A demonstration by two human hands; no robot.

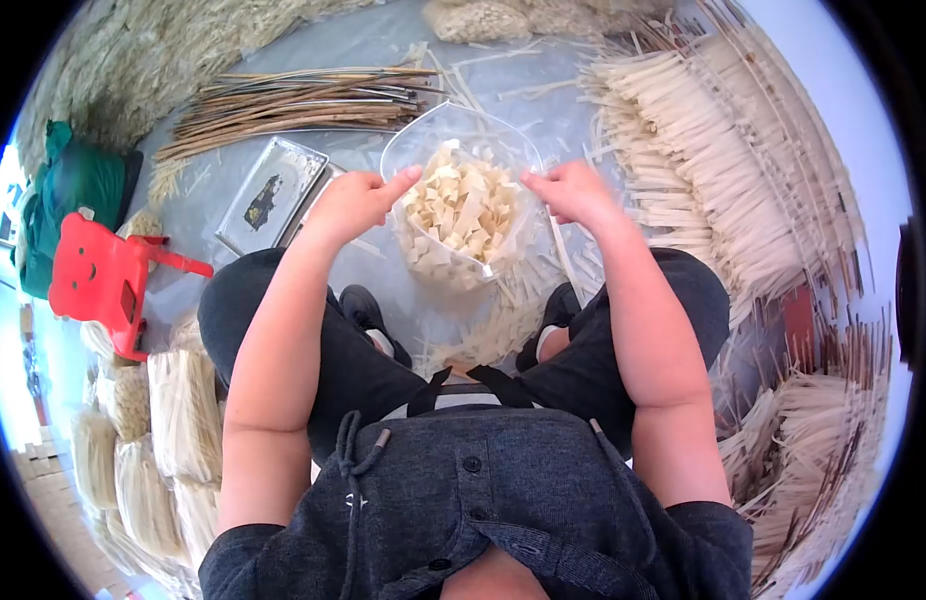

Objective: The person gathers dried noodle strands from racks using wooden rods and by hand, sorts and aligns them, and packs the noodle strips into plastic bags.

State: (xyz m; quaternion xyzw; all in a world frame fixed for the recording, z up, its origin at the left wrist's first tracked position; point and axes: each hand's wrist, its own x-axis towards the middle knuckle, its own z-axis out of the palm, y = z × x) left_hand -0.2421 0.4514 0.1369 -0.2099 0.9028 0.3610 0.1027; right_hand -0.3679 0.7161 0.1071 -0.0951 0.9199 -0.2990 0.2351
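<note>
Left grip [351,203] and right grip [580,192] each pinch an edge of the open bag [486,125] ahead of the shoes [360,308], and I judge one slipping could spill its chips [463,205].

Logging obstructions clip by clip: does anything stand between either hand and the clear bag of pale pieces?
Nothing visible does. The left hand and right hand already hold opposite sides of the clear bag near its open rim. The metal tray lies beside the left hand, not between it and the bag.
</note>
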